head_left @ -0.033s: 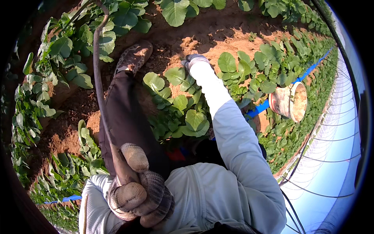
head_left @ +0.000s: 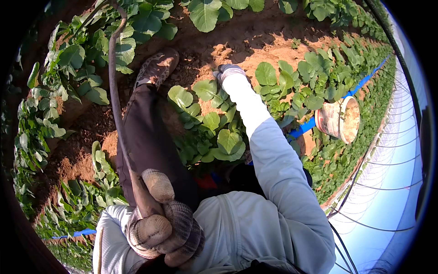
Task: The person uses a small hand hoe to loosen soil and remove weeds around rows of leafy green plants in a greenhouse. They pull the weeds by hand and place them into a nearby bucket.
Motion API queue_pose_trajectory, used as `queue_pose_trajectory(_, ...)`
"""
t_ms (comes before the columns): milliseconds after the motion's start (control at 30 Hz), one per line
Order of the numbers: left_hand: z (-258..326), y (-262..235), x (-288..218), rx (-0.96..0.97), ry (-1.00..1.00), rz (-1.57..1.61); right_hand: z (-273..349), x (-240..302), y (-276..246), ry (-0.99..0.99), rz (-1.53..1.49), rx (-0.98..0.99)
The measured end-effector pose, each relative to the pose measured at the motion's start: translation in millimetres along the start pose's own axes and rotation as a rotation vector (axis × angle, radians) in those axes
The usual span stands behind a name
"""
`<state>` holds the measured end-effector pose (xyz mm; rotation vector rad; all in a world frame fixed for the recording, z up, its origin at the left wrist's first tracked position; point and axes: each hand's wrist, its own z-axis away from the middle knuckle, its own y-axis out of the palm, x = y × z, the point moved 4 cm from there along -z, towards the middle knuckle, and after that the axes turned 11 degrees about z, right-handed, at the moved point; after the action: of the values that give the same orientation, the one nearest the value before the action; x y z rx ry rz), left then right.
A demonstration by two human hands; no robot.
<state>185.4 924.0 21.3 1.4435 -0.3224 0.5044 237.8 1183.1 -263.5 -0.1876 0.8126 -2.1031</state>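
L grip (head_left: pixel 159 228) fisted on stick (head_left: pixel 116 105); R grip (head_left: pixel 226 71) prob. touching leaves (head_left: pixel 207 98).

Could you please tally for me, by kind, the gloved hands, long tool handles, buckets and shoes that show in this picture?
Gloved hands: 2, left hand on the handle, right hand down at the plants
Tool handle: 1
Bucket: 1
Shoe: 1
Total: 5

Knit work gloves (head_left: pixel 166 228), pale long sleeves (head_left: pixel 273 164), dark trousers (head_left: pixel 146 137).
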Motion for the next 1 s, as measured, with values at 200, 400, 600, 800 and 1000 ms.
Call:
queue_pose_trajectory(200, 8, -22, 13, 0.337, -0.268, 0.415, -15, -6, 11, 0.063, -0.059, 0.019)
queue_pose_trajectory(400, -9, 17, 4, -0.028, 0.095, -0.157, -31, -22, 21, 0.061, -0.945, -0.094)
queue_pose_trajectory(600, -7, 11, 4, -0.051, 0.121, -0.289, 46, -47, -29, -0.22, -1.926, -0.151)
queue_pose_trajectory(800, -5, -2, 15, -0.057, 0.123, -0.41, 137, -249, -52, -0.272, -1.621, -0.551)
queue_pose_trajectory(1000, -35, -9, 49, -0.138, 0.13, -0.483, 190, -369, 31, -0.058, -1.776, -0.804)
